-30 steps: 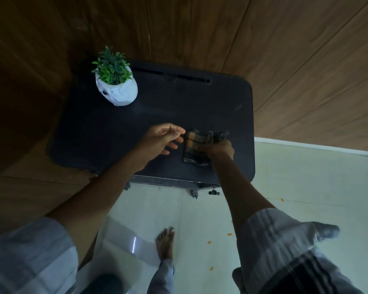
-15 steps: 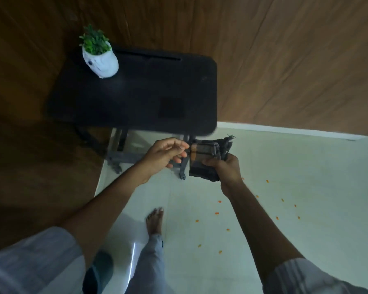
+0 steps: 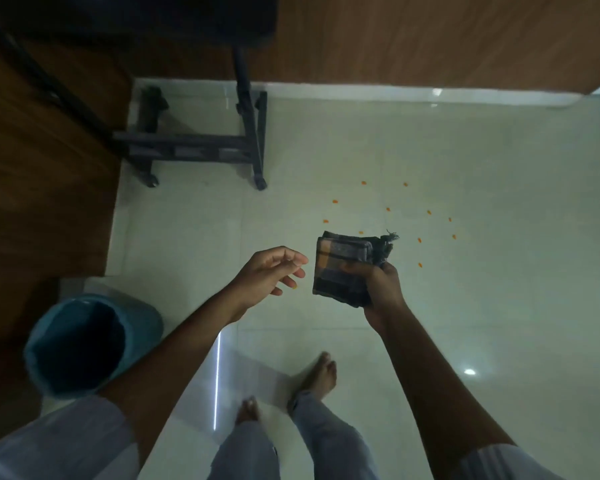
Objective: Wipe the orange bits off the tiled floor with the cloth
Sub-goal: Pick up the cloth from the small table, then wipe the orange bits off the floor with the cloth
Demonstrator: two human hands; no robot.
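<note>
1. We hold the folded cloth (image 3: 342, 268) up in the air in our right hand (image 3: 378, 289), fingers curled round its lower edge, with a frayed tassel sticking out at the top right corner.
2. Our left hand (image 3: 269, 271) hovers just beside the cloth, not touching it, fingers loosely spread and holding nothing.
3. The orange bits (image 3: 388, 209) lie scattered on the tiled floor (image 3: 499, 289), most of them beyond and to the right of the cloth, with one small piece showing by the fingertips of our left hand.
4. As we judge it, no wiping has begun: the cloth is well above the tiles and the bits lie loose and spread out.
5. What is left is nearly all of it: bend down, press the cloth to the floor and sweep the bits together.
6. A blue bin (image 3: 84, 344) stands near our left side, and the legs of a black table (image 3: 201, 147) stand on the floor farther off.
</note>
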